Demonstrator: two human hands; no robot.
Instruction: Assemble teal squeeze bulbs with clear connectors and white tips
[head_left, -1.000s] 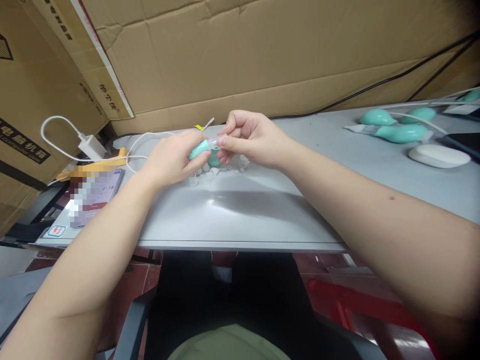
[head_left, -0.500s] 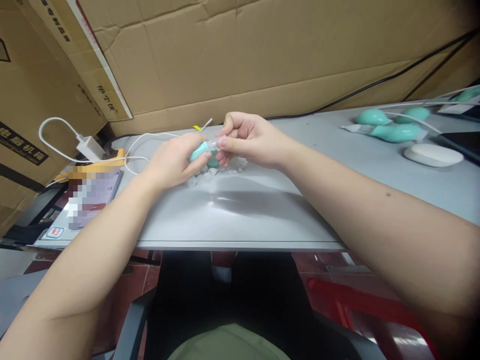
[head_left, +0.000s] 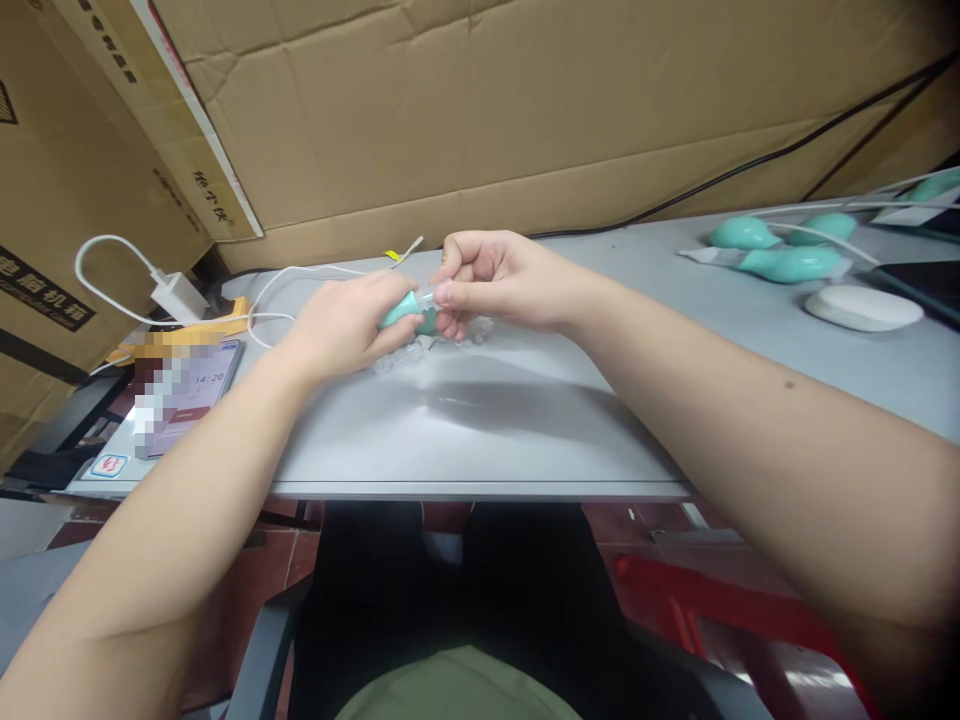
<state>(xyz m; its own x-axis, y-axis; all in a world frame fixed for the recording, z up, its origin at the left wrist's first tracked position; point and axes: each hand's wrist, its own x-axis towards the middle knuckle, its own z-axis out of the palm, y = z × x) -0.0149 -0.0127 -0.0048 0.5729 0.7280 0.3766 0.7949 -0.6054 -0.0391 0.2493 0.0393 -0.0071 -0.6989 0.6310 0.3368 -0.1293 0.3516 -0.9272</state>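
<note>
My left hand [head_left: 346,322] is closed round a small teal rubber bulb [head_left: 399,310], held just above the grey table [head_left: 480,430]. My right hand [head_left: 495,280] pinches a clear plastic tip [head_left: 429,294] at the bulb's narrow end, thumb and forefinger pressed together. Both hands meet near the table's middle. Several small clear plastic parts [head_left: 420,350] lie on the table right under the hands.
A phone [head_left: 184,400] with a lit screen lies at the left, beside a white charger [head_left: 176,295] and its cable. More teal bulbs [head_left: 787,262] and a white oval object [head_left: 862,307] sit at the far right. Cardboard boxes [head_left: 480,110] wall the back and left.
Both hands stay joined on the bulb and tip, shifting only slightly down. The left fingers have closed a little further over the bulb.
</note>
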